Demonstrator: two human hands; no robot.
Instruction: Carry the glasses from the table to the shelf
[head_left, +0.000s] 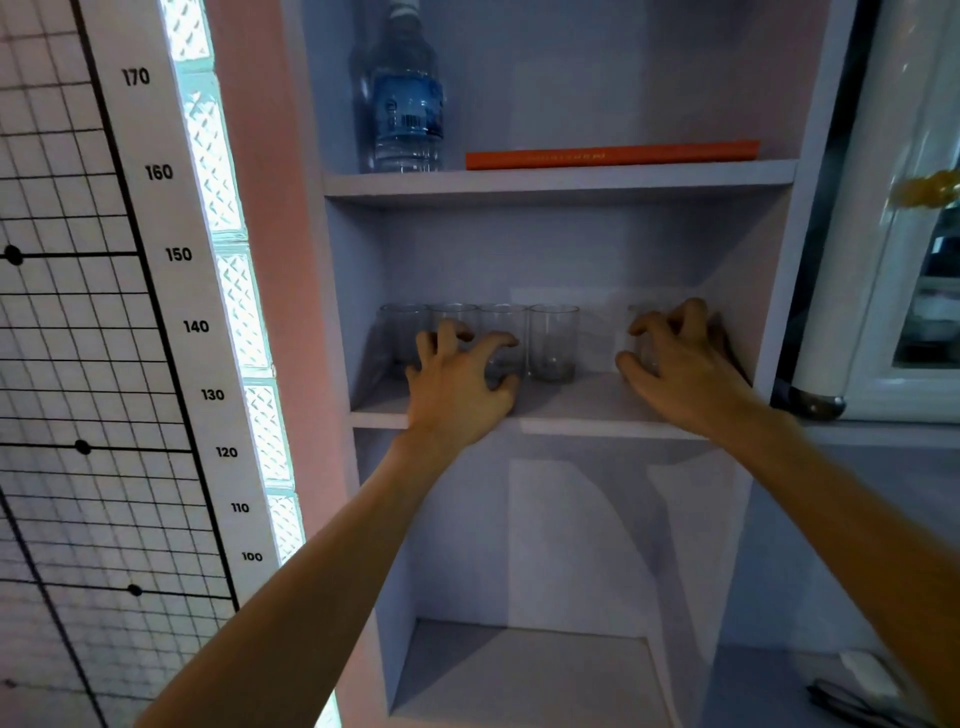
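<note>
Your left hand (457, 384) curls round the third glass (501, 322) in the row on the middle shelf (571, 410), your right hand (680, 364) grips the far-right glass (648, 351).

Pink wall (270, 218), lit glass-block strip (210, 156)

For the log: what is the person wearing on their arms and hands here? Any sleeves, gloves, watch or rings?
Nothing worn shows. The left forearm and right forearm are bare to the frame's edge, with no sleeve in view. The left hand and right hand have no gloves, and no watch, bracelet or ring is visible.
</note>
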